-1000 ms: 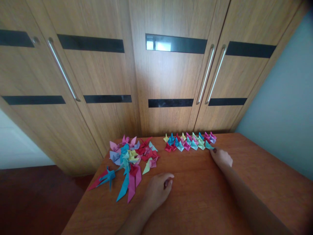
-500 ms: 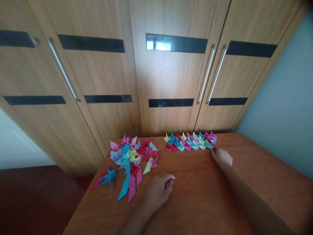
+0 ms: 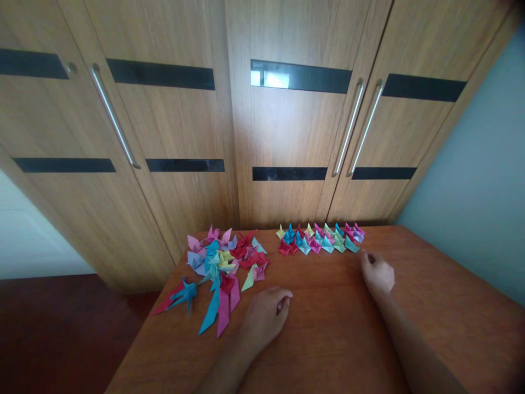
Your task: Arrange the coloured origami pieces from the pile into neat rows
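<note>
Many folded-paper origami cranes lie on the wooden table. Loosely piled at the left are several cranes [image 3: 219, 261] in pink, red, blue, yellow and green. Farther right, more origami cranes [image 3: 315, 241] stand in rows along the back edge. My left hand [image 3: 268, 314] rests on the table, right of the pile and nearer to me, its fingers curled in and nothing seen in them. Just past the right end of the front row, my right hand [image 3: 378, 272] is curled closed, a small gap from the light blue crane [image 3: 351, 244]. Nothing shows in it.
A wooden wardrobe [image 3: 287, 131] with black strips and long metal handles [image 3: 348, 128] rises right behind the table [image 3: 328, 323]. A pale wall [image 3: 484, 180] bounds the right side. Dark red floor [image 3: 74, 323] lies beyond the table's left edge.
My right hand has drawn away to the right from the light blue crane, which stays at the end of the front row. My left hand has hardly moved. The camera view has shifted slightly.
</note>
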Tool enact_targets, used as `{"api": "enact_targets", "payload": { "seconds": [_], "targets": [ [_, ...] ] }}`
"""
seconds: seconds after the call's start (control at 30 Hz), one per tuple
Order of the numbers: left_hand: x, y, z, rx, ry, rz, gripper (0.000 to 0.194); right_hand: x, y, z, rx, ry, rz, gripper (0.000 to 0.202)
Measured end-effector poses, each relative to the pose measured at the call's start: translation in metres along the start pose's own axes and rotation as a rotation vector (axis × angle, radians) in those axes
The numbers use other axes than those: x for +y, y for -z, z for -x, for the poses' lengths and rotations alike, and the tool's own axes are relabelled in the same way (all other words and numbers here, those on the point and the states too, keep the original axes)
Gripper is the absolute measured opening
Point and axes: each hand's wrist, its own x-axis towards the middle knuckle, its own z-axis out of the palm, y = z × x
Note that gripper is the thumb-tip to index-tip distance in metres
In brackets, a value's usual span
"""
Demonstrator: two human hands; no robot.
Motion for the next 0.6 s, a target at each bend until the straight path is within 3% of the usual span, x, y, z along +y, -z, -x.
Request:
{"api": "enact_targets", "payload": {
  "seconds": [0.07, 0.3, 0.43, 0.6],
  "targets": [
    [-0.002, 0.006, -0.001, 0.070, 0.003, -0.034, 0.024, -0.009, -0.001, 0.013, -0.015, 0.056, -0.045, 0.050],
    [-0.028, 0.032, -0.009, 0.356, 0.122, -0.217, 0.021, -0.052, -0.018, 0.063, -0.175, 0.462, -0.286, 0.045],
    [-0.037, 0.036, -0.010, 0.303, 0.157, -0.331, 0.024, -0.060, -0.023, 0.080, -0.267, 0.556, -0.271, 0.040],
    [-0.042, 0.033, -0.012, 0.212, 0.173, -0.398, 0.025, -0.059, -0.021, 0.085, -0.284, 0.596, -0.263, 0.039]
  ]
}}
